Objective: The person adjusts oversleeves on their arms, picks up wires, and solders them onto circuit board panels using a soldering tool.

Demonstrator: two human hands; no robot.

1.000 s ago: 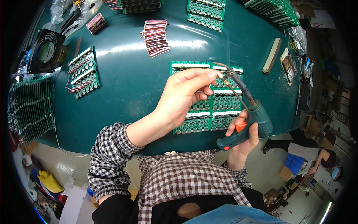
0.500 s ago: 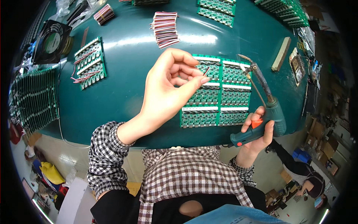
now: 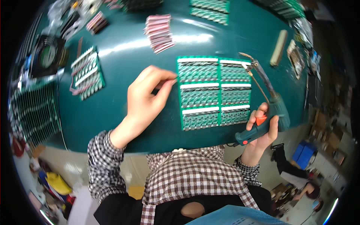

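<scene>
Shifting left off circuit boards (image 3: 199,98), left fingers (image 3: 164,75) pressed together, right fingers (image 3: 262,107) still gripping soldering gun (image 3: 278,112)

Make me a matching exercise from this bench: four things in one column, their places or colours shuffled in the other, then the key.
Things:
1. Soldering gun
2. Fan
3. Wire pile
4. Large circuit board panel

Places or colours:
A. Reddish and white, toward the far side of the table
B. Just right of the fingertips of the left hand
C. Held in the right hand
D. Black, at the left of the table

Right pairs: 1-C, 2-D, 3-A, 4-B
</scene>
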